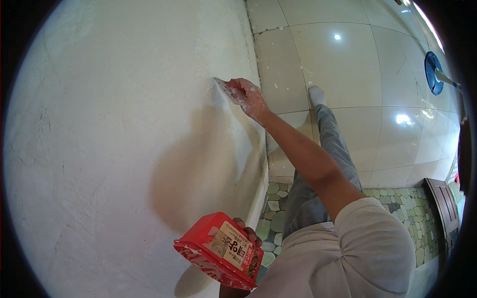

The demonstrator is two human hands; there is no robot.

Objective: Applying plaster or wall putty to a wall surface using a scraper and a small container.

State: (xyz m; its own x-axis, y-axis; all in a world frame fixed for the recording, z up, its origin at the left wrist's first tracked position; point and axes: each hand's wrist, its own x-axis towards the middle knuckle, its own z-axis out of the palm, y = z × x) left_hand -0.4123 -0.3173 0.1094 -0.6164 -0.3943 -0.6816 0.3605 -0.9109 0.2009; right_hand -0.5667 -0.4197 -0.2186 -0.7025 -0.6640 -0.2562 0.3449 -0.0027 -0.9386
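right hand (pixel 247 97): arm stretched out, fingers closed around a small flat scraper (pixel 222 89), blade pressed flat on the wall; hand smeared with white filler.
left hand (pixel 247 233): only the fingertips show, curled around the far side of a red tub (pixel 218 250), held low near the body; grip holding firm, rest of the hand hidden behind the tub.
red tub: rectangular plastic, paper label on its side, tilted; contents not visible from this angle, probably the filler supply.
wall (pixel 124 149): white, rough, patchy skim over most of what shows; faint ridges and hairline marks on the left part; the person's shadow falls on the middle.
scraper position: near the wall's right edge, close to where it meets the tiled floor (pixel 348 74).
progress: wall looks mostly coated; strip around the blade and the edge beside the tiles seems the part being worked now; surface not yet smooth, so levelling is left.
floor: glossy pale tiles with white splatter near the wall, pebble-pattern strip (pixel 402 208) lower down.
other: person's grey trouser leg (pixel 328 149), white sock, blue round object (pixel 433 72) at upper right.
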